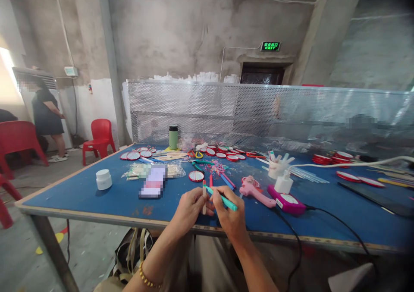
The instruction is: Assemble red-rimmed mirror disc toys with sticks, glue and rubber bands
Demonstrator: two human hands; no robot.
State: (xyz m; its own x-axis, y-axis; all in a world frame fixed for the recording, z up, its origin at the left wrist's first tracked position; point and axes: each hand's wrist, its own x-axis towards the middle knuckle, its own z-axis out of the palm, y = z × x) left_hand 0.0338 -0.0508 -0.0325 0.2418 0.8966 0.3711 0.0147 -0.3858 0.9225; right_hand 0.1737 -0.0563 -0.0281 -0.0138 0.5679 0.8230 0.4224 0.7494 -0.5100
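Note:
My left hand [190, 206] is closed around a narrow wooden craft stick [204, 199], held upright above the table's front edge. Red colour and a bit of green show at the stick's upper end. In my right hand [231, 218] is a teal marker pen [229, 202], its tip touching or very close to the top of the stick. Just beyond my hands lie a red marker [211, 181], a blue marker [227, 181] and a red-rimmed round disc [196, 177]. A pink glue gun [258, 193] rests to the right of my right hand.
On the blue table [74, 201] are a white jar [104, 180], a phone [153, 182], a green bottle [173, 137], pliers [198, 164] and a white cup of sticks [277, 167]. A magenta power box [286, 200] trails black cables. Perforated metal panels [200, 111] stand behind.

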